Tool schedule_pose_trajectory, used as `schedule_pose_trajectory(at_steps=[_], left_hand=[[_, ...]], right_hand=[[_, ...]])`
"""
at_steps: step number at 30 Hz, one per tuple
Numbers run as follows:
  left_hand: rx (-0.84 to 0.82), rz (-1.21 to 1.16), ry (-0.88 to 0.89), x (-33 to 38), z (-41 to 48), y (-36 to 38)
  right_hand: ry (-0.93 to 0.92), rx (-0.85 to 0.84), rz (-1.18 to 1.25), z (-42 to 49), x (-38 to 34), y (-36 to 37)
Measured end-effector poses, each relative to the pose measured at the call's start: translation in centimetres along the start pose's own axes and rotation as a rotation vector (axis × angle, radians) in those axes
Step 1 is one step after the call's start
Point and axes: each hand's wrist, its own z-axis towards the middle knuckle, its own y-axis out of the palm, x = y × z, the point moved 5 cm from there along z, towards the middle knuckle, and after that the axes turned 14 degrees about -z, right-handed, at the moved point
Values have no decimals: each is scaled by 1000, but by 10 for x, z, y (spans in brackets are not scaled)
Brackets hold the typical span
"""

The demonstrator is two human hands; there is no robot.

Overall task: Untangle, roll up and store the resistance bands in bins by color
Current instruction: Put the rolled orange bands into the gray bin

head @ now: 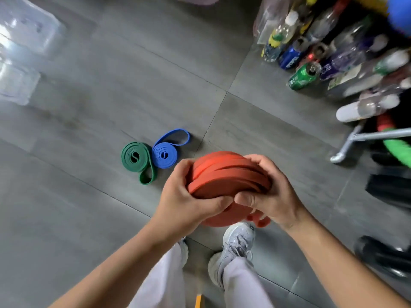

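Note:
A wide red resistance band [226, 176], wound into a thick roll, is held in the air above the grey floor. My left hand [186, 196] grips its left side with the thumb across the front. My right hand [273, 192] grips its right side, fingers curled over the top edge and under the roll. On the floor to the left lie a rolled green band [136, 160] and a rolled blue band [165, 153], side by side and touching, each with a loose loop sticking out.
Clear plastic bins [26, 36] stand at the far left. Many bottles and cans [311, 58] crowd the upper right, with a metal frame [364, 138] and dark equipment [387, 190] along the right edge. My shoes [235, 245] are below the hands.

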Motion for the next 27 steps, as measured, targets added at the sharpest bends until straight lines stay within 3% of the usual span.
schedule_pose_trajectory(at_steps=[7,10,13,16,20,27], left_hand=[[156,-331,-164,145,-138,-43],[200,-350,-220,195,-192,-60],[150,-352,-187,239,-237,-76],[101,-567,-163,276,-277,-88],[304,-821,-237,286,-313,-118],[503,-774,-172,285,-341,-221]], right_hand=[[64,-71,104,-104,-172,34],[77,-107,55,-152,-235,55],[76,-98,16,-190,-281,76],[33,-146,-39,-216,-322,90],[-19,-234,-92,-229,-370,118],[-54,-347,-242,-215,-423,225]])
